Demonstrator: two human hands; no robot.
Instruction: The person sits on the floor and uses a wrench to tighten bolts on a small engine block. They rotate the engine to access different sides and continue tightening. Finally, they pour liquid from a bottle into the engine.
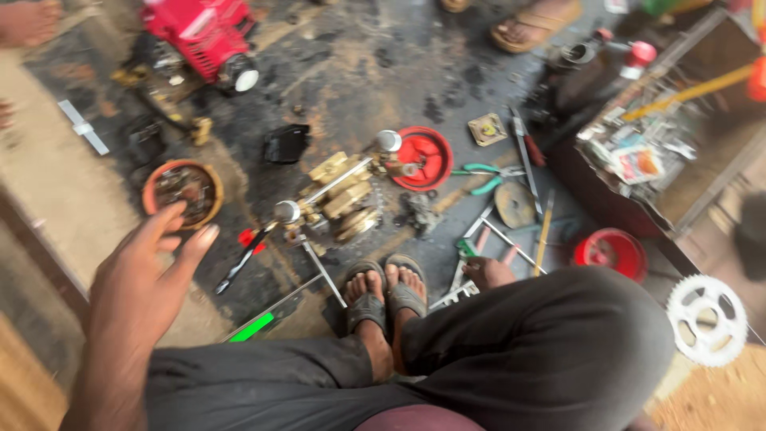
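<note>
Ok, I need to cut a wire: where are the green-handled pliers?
In the head view, the green-handled pliers lie on the dark floor right of centre, just right of the red round cover and left of the screwdriver.

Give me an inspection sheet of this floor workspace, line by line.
Surface: dark, oil-stained floor, sandy at the left edge.
Job's things: brass pump assembly lies ahead of the sandalled feet; wrenches by the right hand.
Clutter: red disc, green pliers, orange bowl, red engine, red bowl, white sprocket, crowded tool tray.
Grippers: left hand raised, open, empty; right hand low by the wrenches, grip unclear.
Cables: nothing seen.
Surroundings: another person's sandalled foot at top.
</note>
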